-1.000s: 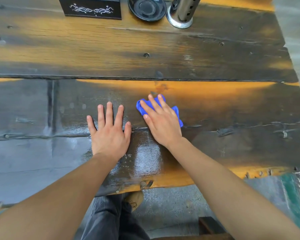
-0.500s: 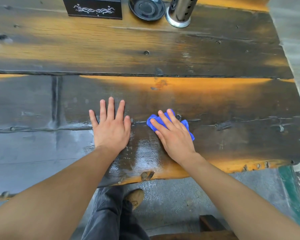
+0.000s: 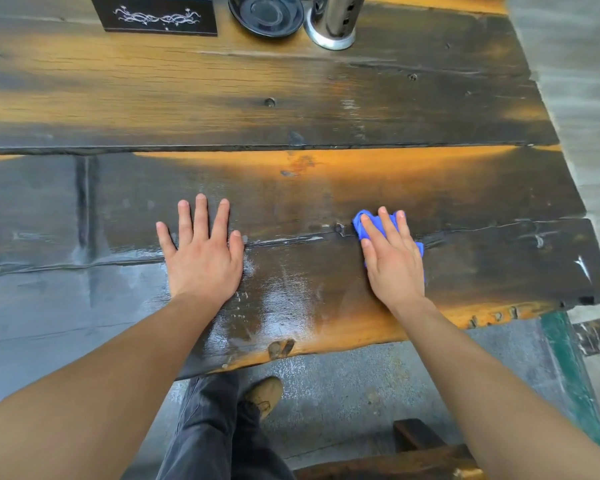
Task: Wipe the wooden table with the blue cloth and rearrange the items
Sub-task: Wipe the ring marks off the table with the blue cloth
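Blue cloth [image 3: 373, 225] lies bunched on the wooden table [image 3: 291, 98], pressed flat beneath the right hand [image 3: 392, 261]; that hand is open with fingers extended over the cloth, not curled around it. Half a second ago the cloth sat much nearer the left hand [image 3: 203, 254]; it has since slid away to the right along the near plank, while the left hand has stayed put, palm down and fingers spread, holding nothing.

Nearest the camera, below the table edge, a dark trouser leg [image 3: 205, 438] and a tan shoe [image 3: 265, 393] stand on grey concrete floor [image 3: 343, 393]. A green table leg [image 3: 565, 368] drops at the corner right of the cloth, and a dark wooden piece [image 3: 413, 455], perhaps a bench, is cut off at the bottom edge.

Between the two hands, left of the cloth, a wet sheen [image 3: 281, 299] glints on the dark, scorched-looking wood, which shows orange grain at its edges. Beyond the cloth, a seam separates the near plank from the far one.

Farthest from the cloth, three items are cropped by the top edge: a black box [image 3: 156, 15] with silver scrollwork, a black saucer [image 3: 265, 13], and a perforated steel cylinder [image 3: 333, 24] on a round base.
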`<state>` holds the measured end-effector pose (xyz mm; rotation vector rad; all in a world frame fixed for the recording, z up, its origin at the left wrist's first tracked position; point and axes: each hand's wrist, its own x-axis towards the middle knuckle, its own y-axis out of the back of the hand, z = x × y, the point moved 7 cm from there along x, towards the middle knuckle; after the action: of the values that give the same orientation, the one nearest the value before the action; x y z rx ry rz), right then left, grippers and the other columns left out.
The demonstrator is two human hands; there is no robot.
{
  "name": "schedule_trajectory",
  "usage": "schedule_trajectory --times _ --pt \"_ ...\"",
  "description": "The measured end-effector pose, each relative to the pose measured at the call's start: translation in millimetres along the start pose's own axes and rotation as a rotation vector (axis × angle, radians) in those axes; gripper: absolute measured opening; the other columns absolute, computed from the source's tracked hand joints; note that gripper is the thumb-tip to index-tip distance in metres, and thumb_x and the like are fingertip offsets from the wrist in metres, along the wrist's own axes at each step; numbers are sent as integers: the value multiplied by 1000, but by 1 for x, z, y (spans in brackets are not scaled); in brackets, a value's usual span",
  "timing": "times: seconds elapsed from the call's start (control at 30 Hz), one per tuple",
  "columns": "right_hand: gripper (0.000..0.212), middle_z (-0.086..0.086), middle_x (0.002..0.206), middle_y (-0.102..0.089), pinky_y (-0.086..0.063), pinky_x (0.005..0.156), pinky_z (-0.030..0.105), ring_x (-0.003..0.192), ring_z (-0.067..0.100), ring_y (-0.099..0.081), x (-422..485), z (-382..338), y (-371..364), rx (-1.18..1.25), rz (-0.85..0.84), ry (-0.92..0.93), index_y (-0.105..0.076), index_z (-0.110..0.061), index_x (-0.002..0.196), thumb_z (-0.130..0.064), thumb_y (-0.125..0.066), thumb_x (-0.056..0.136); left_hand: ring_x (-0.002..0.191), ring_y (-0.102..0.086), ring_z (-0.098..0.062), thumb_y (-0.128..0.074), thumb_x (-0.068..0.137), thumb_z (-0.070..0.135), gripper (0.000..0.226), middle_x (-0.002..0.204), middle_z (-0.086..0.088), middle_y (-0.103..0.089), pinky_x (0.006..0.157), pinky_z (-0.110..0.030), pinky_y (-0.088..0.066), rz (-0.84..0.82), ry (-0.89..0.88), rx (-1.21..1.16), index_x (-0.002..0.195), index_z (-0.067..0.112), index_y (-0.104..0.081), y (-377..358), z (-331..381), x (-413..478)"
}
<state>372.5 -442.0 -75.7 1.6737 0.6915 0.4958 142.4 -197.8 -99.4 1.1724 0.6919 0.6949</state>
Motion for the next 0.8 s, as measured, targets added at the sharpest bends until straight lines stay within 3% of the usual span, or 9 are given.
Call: schedule_trajectory --times 0.4,0.63,0.7,0.8 --pt "52 7 173 -28 -33 122 56 162 39 -14 21 76 20 -84 -33 -183 -35 -27 164 -37 -31 113 162 2 -27 -10 106 53 62 175 -2 -9 125 -63 3 -28 2 21 165 36 -13 -1 2 0" --pt "60 -4 178 -9 -14 127 55 165 28 -1 18 73 29 -154 -115 -276 -11 -46 165 -57 -25 108 162 2 -25 -14 105 54 62 175 -1 -9 125 -61 3 -115 4 -31 164 38 -14 2 4 2" --pt "62 -5 178 -8 -15 126 55 165 27 -2 18 63 38 -168 -99 -310 -14 -45 165 -61 -26 106 161 -2 -24 -15 104 57 62 174 2 -11 125 -59 -1 -176 -6 -62 163 40 -17 8 2 7" --pt "60 -2 175 -23 -21 124 55 163 24 -14 27 23 46 -121 -67 -257 -32 -36 163 -55 -39 106 157 -19 -23 -27 103 57 57 171 5 -24 118 -54 -20 -243 -87 -26 159 46 -29 28 -6 17"
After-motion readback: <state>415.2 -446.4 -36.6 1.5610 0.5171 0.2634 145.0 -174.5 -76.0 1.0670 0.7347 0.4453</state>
